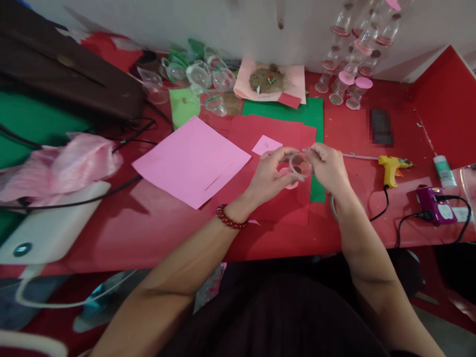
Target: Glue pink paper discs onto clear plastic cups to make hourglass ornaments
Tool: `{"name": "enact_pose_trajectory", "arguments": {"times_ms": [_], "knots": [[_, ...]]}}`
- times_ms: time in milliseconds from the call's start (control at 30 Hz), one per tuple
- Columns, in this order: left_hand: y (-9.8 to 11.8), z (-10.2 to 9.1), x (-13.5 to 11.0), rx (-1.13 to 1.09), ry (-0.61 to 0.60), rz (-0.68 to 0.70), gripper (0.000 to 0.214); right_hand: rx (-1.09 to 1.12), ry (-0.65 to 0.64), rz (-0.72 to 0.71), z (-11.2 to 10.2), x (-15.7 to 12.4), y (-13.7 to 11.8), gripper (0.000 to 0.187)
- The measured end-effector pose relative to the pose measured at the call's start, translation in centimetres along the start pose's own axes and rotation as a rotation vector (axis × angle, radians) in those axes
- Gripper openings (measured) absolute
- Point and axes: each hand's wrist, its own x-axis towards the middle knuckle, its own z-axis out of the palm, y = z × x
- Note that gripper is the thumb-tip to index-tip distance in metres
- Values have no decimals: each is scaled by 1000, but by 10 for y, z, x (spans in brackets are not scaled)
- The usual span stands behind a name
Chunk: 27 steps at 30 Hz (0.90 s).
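Note:
Both my hands meet over the red table (148, 233) and hold a small clear plastic cup (299, 165) between them. My left hand (270, 173), with a red bead bracelet at the wrist, pinches the cup's left rim. My right hand (326, 166) grips its right side with closed fingers. Under the cup a small pink paper disc (288, 184) peeks out, resting on red paper sheets (271, 134). A large pink sheet (191, 159) lies to the left, and a small pink square (266, 145) sits just beyond my left hand.
A yellow glue gun (392, 167) with a black cord lies right of my hands, beside a purple device (433, 203) and a glue bottle (443, 171). Clear cups (201, 77) and small bottles (347, 74) crowd the back edge. Green paper (308, 111), a pink bag (59, 166) and a white device (48, 225) lie nearby.

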Motion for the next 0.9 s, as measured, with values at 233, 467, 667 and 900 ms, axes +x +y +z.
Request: {"name": "enact_pose_trajectory", "arguments": {"times_ms": [233, 467, 667, 900], "knots": [[0, 0, 0, -26, -43, -21, 48, 160, -149, -32, -8, 6, 12, 30], [-5, -6, 2, -250, -148, 12, 48, 255, -196, -153, -15, 6, 18, 31], [-12, -12, 4, -330, -167, 1, 48, 512, -234, -105, -7, 8, 17, 37], [-15, -10, 5, -213, -61, 54, 55, 542, -70, 25, 13, 9, 15, 48]]}}
